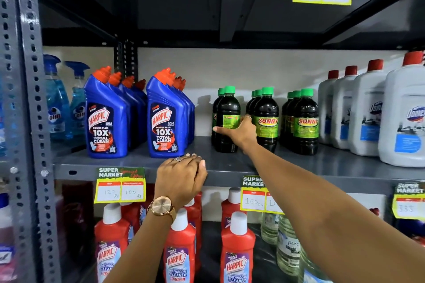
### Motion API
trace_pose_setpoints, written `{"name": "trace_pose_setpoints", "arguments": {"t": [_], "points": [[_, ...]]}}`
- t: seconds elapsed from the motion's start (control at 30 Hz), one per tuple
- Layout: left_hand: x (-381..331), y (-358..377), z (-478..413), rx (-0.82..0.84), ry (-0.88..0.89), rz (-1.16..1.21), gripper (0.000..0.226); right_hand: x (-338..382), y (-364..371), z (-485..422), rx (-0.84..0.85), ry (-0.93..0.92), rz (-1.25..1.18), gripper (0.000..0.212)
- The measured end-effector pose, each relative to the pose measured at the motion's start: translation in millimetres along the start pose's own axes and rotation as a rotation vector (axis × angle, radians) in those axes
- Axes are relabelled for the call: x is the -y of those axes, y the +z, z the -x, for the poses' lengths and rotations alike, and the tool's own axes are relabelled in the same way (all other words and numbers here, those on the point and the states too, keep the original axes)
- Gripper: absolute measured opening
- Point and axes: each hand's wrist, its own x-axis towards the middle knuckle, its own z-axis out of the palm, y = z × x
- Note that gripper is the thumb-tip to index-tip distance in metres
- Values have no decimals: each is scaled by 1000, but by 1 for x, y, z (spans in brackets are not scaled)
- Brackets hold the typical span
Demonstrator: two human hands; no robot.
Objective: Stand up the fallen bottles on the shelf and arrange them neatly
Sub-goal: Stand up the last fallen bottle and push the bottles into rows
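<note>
Head view, right hand (239, 132) gripping dark bottle (226, 119) — open gap leftward, left hand (181, 176) flat on shelf edge (230, 173)

1. The blue bottles (105, 119) in the middle left say "HARPIC", "POWER PLUS" and "10X TOTAL CLEAN".
2. The dark bottles with green caps (266, 119) in the middle say "SUNNY".
3. The red bottles (238, 257) at the bottom say "HARPIC" and "BATHROOM CLEANER".
4. The yellow tag (120, 185) on the shelf edge (230, 179) says "SUPER MARKET", "120 Rs" and "100 Rs".
5. The tag next to it (254, 195) says "160 Rs".
6. The tag at the lower right (409, 201) says "333".
</note>
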Motion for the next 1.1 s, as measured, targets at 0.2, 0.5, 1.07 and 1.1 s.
{"name": "trace_pose_setpoints", "arguments": {"t": [0.2, 0.5, 1.07, 1.1], "points": [[0, 2, 0, -33, -14, 27, 38, -17, 7, -8, 170, 70, -82, 60], [-3, 1, 1, -35, -50, 37, 37, -15, 9, -4, 161, -2, 88, 64], [-4, -2, 2, 12, -69, 40, 36, -21, 6, -2, 185, -58, 105, 69], [-4, -1, 2, 12, -69, 38, 35, -21, 6, -2, 171, -60, 122, 77]]}}
